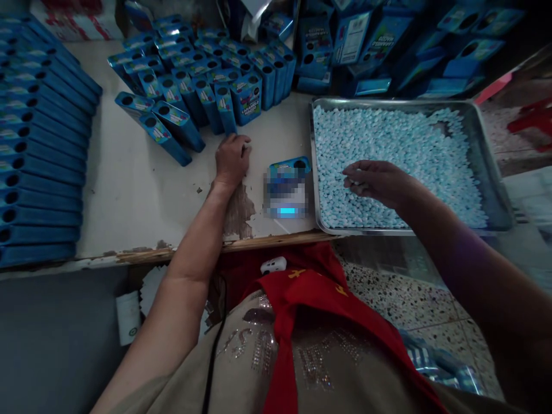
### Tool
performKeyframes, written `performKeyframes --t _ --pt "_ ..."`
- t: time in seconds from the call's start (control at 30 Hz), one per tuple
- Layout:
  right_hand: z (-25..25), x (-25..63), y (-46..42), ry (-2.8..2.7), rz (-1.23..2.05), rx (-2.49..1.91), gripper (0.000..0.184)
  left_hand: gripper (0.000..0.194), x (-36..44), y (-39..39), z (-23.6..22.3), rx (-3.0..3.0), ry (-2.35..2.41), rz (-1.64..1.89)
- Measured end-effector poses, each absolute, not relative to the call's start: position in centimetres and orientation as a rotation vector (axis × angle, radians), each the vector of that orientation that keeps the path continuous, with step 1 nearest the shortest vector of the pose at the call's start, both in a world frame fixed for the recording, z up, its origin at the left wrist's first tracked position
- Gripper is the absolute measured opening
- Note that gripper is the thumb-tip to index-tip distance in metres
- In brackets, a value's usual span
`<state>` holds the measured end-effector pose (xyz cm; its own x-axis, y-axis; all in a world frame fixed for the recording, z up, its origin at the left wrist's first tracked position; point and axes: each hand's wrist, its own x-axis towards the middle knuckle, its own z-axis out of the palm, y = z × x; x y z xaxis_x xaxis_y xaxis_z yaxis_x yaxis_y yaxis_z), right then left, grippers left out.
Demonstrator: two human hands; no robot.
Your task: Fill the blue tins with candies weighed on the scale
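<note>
My left hand (233, 158) rests on the table with its fingers curled in. It lies right at the foot of a slim blue caramel box (225, 109), and whether anything is inside the fingers is hidden. Over the left part of a metal tray (495, 195), my right hand (373, 181) has its fingers drawn together, with a few pale pieces showing between them. Small light-blue candies (401, 144) cover most of the tray. Between my hands, another blue box (290, 165) lies at a pixelated device with a lit blue display (287, 211).
Upright blue boxes (185, 75) with round holes in their tops crowd the back of the table (138, 201). A long row of similar boxes (43, 161) lines the left side. More boxes (353, 40) are piled behind the tray. The table's wooden front edge (172, 253) is chipped.
</note>
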<state>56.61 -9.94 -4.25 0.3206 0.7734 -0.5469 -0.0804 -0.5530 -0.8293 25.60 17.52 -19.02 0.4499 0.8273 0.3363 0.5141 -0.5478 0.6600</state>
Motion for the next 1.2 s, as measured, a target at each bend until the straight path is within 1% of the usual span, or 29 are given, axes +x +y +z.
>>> performKeyframes --t 0.13,0.33,0.5,0.63,0.77,0.87,0.97,1.03,1.1,1.2 --pt "-1.6 54.7 -7.4 -0.967 1.347 -1.717 0.020 0.020 25.4 17.2 -18.4 2.336 1.117 0.875" --pt "2.5 51.6 -2.9 -1.567 1.147 -1.689 0.013 0.011 25.5 17.0 -17.9 2.283 1.122 0.936" --pt "2.5 50.2 -1.1 -1.888 0.840 -1.726 0.011 0.009 25.8 17.0 -18.0 2.287 1.132 0.937" --pt "1.6 49.6 -1.3 -1.921 0.715 -1.711 0.010 0.011 25.9 17.0 -18.2 2.310 1.117 0.922" --pt "1.3 49.1 -1.9 -1.842 0.778 -1.689 0.018 0.013 26.1 17.0 -18.3 2.288 1.127 0.911" --pt "1.2 49.3 -2.2 -1.663 0.907 -1.654 0.015 0.012 26.1 17.1 -18.3 2.261 1.103 0.930" --pt "0.6 50.5 -2.2 -1.301 1.109 -1.584 0.012 0.011 26.1 17.2 -18.4 2.262 1.091 0.962" --pt "0.1 52.0 -2.4 -0.989 1.210 -1.506 0.017 0.011 26.1 17.3 -18.4 2.271 1.100 0.961" --pt "-0.4 53.6 -2.9 -0.694 1.219 -1.431 0.024 0.010 26.1 17.3 -18.4 2.291 1.117 0.932" --pt "-1.3 55.1 -4.6 -0.291 1.108 -1.412 0.032 0.012 26.0 17.2 -18.3 2.321 1.138 0.878"
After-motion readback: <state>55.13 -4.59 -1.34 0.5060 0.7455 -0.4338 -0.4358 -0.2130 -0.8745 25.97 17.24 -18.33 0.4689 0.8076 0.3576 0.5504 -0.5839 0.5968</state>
